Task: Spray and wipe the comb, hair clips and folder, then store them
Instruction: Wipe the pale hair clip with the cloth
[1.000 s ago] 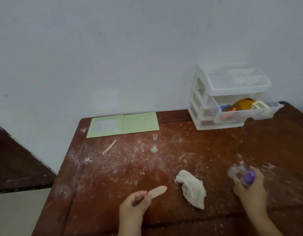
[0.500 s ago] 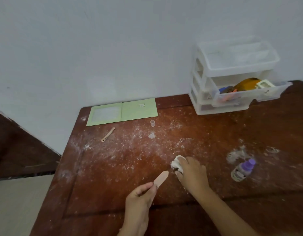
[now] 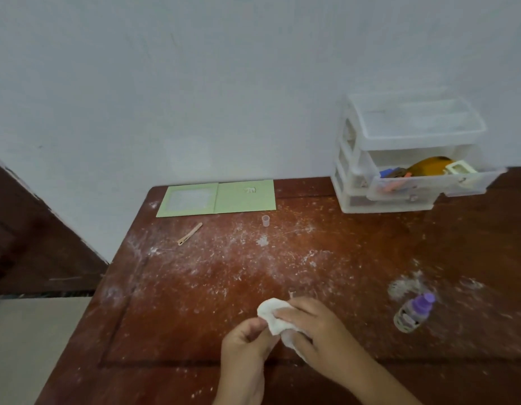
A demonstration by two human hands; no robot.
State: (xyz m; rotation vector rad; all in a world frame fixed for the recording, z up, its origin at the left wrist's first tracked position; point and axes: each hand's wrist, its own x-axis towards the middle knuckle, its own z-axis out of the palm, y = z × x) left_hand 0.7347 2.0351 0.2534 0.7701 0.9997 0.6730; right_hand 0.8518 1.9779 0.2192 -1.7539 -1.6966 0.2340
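Your right grip (image 3: 309, 325) is clenched round the white cloth (image 3: 272, 315), and your left grip (image 3: 247, 343) is curled against it, seemingly pinching something hidden under the cloth; which item, you cannot tell from this view. So wiping looks to be in hand. One slim hair clip (image 3: 190, 238) lies untouched far back on the dusty bench (image 3: 194, 287), near the green folder (image 3: 218, 198), which lies open by the wall. Neither looks wiped or stored. Your spray bottle (image 3: 414, 312) stands to the right. Several coloured items already sit in the open drawer (image 3: 428, 178), so roughly half remains.
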